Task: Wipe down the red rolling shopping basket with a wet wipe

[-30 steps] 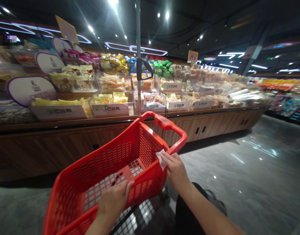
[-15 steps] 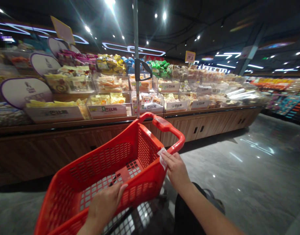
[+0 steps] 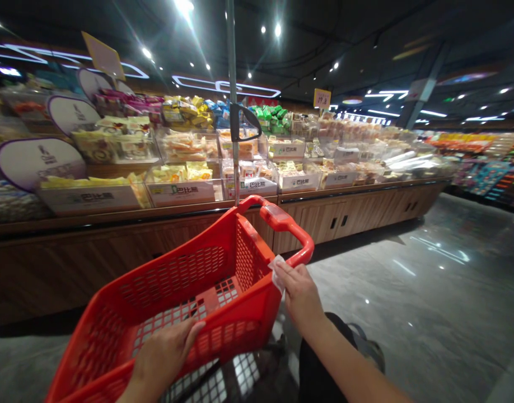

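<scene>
A red plastic shopping cart (image 3: 244, 322) with slotted walls stands before me, its basket bare inside. My left hand (image 3: 168, 350) grips the near side rim, thumb lying along the top; its fingers drop inside the basket, partly hidden. At the rear corner, close to where the curved red handle (image 3: 277, 217) joins the basket, my right hand (image 3: 297, 288) presses a white tissue or wipe (image 3: 277, 273) against the plastic under its fingertips. A metal pole with a dark loop-shaped holder (image 3: 242, 123) rises behind the handle.
Beyond the cart runs a long wooden display counter (image 3: 307, 215) with clear bins of packaged snacks (image 3: 185, 170). Shiny grey floor (image 3: 387, 285) stretches along the right. Coloured goods fill shelves (image 3: 475, 168) at far right. A dark-clad leg and shoe (image 3: 368, 347) show below my right arm.
My left hand has slid a little forward along the rim, to the left in view. The right hand stays at the rear corner with the wipe, shifted only slightly. The view has turned marginally.
</scene>
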Motion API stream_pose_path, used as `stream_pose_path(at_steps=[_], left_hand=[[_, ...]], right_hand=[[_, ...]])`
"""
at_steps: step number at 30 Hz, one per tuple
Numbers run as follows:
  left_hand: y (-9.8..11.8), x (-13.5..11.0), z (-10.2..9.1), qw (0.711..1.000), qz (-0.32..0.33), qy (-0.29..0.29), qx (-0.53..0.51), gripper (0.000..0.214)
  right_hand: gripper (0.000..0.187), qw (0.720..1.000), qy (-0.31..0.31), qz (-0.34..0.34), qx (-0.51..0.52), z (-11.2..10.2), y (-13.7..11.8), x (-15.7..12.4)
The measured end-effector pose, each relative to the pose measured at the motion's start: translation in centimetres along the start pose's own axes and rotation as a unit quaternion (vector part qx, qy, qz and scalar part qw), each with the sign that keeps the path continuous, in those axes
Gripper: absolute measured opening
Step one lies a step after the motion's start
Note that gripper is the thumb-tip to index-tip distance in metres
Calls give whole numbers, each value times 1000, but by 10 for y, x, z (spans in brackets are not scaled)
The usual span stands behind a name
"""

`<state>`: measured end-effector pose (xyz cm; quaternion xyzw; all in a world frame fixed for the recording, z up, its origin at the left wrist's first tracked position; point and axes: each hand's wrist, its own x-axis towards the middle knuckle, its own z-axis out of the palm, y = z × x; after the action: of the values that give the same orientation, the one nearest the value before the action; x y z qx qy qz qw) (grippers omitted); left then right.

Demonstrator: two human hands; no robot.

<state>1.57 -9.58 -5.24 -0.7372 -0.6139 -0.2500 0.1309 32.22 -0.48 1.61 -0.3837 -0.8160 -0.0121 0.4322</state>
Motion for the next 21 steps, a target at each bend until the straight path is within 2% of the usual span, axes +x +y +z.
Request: stream_pose_path(at_steps=[3,8,10,13,17,21], left_hand=[[-4,0,0,1000,15,10,-10,41],[-11,-1,0,999,15,22,-18,40],[-15,-1,0,1000,5,20,-21,41],[-24,-3,1,1000,7,11,-10,40],[-37,-6,1,999,27,5,25,41],[-43,-7,-4,999,49,-10,15,39]], right_hand=[[54,1000,-13,-3,6,-3,2,-2],[49,998,50,38,-31,-32,33,12],[47,996,64,51,-39,-39,38,15],[45,997,58,38,-25,-37,29,10],[52,1000,8,-16,22,-26,7,-4],[43,999,-6,-13,29,-34,6,-4]])
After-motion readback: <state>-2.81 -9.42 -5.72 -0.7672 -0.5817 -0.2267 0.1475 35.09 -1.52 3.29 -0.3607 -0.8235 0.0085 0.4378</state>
